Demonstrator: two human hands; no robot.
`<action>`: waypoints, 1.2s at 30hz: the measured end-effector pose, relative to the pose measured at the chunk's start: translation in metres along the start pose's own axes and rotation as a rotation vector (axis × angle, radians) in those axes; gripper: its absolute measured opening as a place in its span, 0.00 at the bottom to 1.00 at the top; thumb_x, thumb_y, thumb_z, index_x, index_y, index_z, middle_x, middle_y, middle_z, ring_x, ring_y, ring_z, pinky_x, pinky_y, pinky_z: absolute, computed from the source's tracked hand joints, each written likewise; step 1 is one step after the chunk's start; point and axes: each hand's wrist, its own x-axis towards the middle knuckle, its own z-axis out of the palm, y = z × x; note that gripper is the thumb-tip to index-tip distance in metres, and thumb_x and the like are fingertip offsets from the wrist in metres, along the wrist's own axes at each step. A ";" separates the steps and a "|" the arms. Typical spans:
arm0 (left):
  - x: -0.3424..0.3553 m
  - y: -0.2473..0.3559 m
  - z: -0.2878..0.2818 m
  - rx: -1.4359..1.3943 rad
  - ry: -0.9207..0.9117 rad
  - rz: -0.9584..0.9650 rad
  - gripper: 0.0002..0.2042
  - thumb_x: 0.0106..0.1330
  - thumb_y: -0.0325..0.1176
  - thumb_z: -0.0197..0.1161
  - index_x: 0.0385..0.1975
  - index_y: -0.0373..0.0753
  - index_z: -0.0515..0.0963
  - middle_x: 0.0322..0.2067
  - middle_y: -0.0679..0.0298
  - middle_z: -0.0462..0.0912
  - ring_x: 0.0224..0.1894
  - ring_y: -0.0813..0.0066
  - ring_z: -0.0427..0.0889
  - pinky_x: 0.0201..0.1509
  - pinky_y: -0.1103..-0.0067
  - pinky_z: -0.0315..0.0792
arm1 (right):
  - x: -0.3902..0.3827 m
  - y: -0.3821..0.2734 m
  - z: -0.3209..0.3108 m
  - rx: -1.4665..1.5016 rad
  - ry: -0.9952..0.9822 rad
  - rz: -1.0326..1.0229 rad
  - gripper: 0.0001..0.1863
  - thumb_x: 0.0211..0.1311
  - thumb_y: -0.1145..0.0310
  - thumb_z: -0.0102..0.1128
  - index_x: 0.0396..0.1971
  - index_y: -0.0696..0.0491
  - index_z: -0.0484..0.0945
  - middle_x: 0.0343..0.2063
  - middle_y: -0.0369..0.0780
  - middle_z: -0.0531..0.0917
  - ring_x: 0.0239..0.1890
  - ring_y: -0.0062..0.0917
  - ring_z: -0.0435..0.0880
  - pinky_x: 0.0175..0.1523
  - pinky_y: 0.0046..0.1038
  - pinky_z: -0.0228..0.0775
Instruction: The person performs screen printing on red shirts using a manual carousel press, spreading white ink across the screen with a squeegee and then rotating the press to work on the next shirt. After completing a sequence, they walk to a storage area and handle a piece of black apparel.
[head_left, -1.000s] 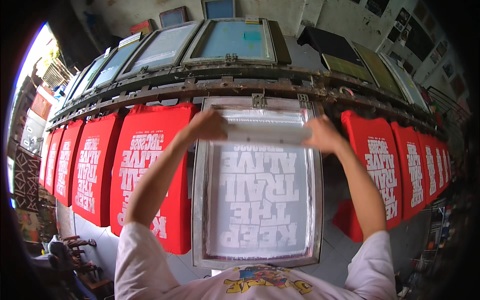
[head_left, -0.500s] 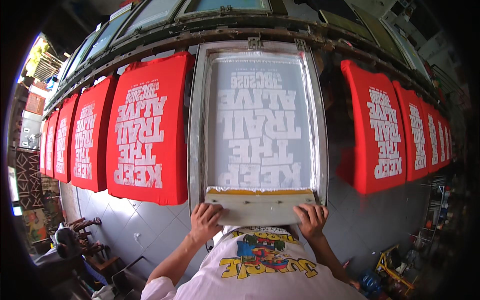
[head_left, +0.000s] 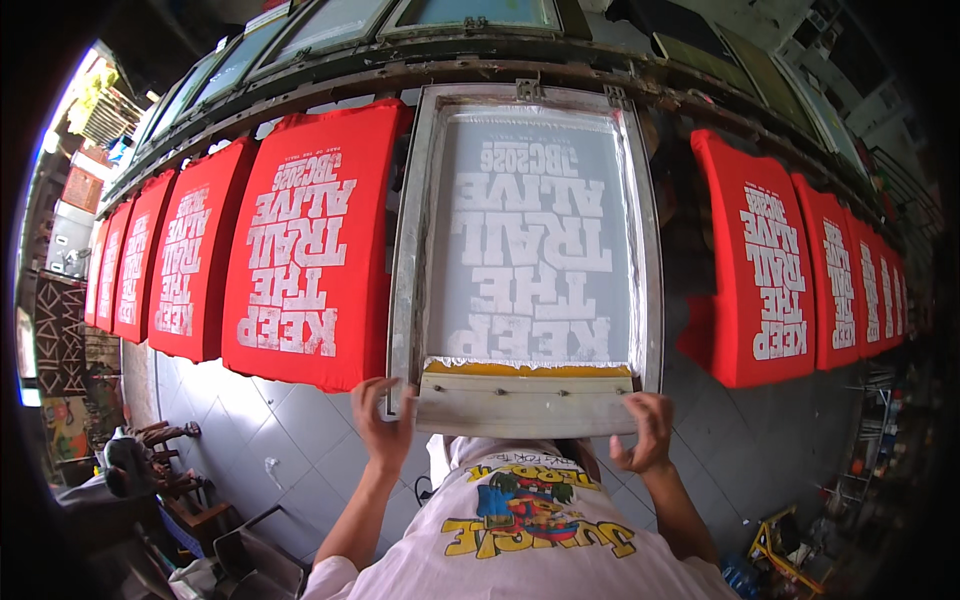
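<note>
Since a second ago the squeegee [head_left: 527,402] has travelled from the far end of the screen frame [head_left: 648,240] to its near end, and both hands have come back with it toward the person's chest; compared with half a second ago the grip has loosened slightly at the right.

The squeegee, a long pale wooden bar with a yellow blade along its far edge, lies across the near rail of the metal screen frame, just below the white lettering in the mesh. The left hand [head_left: 384,425] is curled around the squeegee's left end, fingers wrapped over the bar's corner and the frame's edge. The right hand [head_left: 645,432] sits at the right end, fingers bent and partly spread, thumb hooked under the bar; whether it grips firmly cannot be told.

The frame hangs from hinges on a long metal rail. To its left a row of red shirts [head_left: 310,240] with white print lies on flat platens; more red shirts on the right [head_left: 760,270] run off toward the rim. Grey floor tiles [head_left: 250,440] show below.
</note>
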 end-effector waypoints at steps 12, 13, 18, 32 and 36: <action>-0.001 -0.020 0.007 -0.072 -0.116 -0.569 0.26 0.77 0.51 0.58 0.29 0.30 0.77 0.17 0.65 0.61 0.25 0.81 0.59 0.27 0.73 0.58 | -0.012 0.079 0.036 0.026 -0.039 0.990 0.34 0.81 0.46 0.36 0.50 0.67 0.78 0.49 0.63 0.80 0.54 0.59 0.77 0.59 0.45 0.68; -0.003 -0.019 0.008 -0.077 -0.103 -0.564 0.25 0.76 0.51 0.59 0.29 0.30 0.78 0.17 0.65 0.61 0.25 0.81 0.59 0.26 0.73 0.58 | -0.011 0.077 0.032 0.043 -0.094 1.045 0.31 0.82 0.50 0.36 0.54 0.65 0.76 0.53 0.61 0.79 0.57 0.57 0.77 0.62 0.45 0.67; -0.004 -0.016 0.007 -0.027 -0.103 -0.616 0.24 0.75 0.50 0.61 0.37 0.28 0.82 0.17 0.64 0.65 0.26 0.78 0.61 0.28 0.73 0.63 | 0.004 0.059 0.027 0.092 -0.032 1.119 0.29 0.81 0.52 0.39 0.50 0.65 0.80 0.48 0.59 0.83 0.53 0.55 0.81 0.60 0.44 0.69; 0.006 -0.002 -0.012 -0.011 -0.093 -0.630 0.24 0.73 0.49 0.65 0.39 0.27 0.84 0.17 0.64 0.62 0.25 0.80 0.61 0.27 0.75 0.61 | -0.009 0.062 0.027 0.014 0.159 0.947 0.26 0.81 0.54 0.44 0.36 0.66 0.76 0.28 0.56 0.80 0.32 0.50 0.77 0.41 0.44 0.67; 0.004 0.001 -0.013 -0.106 -0.026 -0.630 0.24 0.72 0.48 0.66 0.39 0.25 0.83 0.17 0.64 0.63 0.26 0.81 0.62 0.28 0.77 0.62 | 0.011 0.046 0.009 0.089 0.005 1.171 0.28 0.79 0.53 0.45 0.52 0.66 0.80 0.49 0.58 0.84 0.55 0.52 0.82 0.62 0.42 0.70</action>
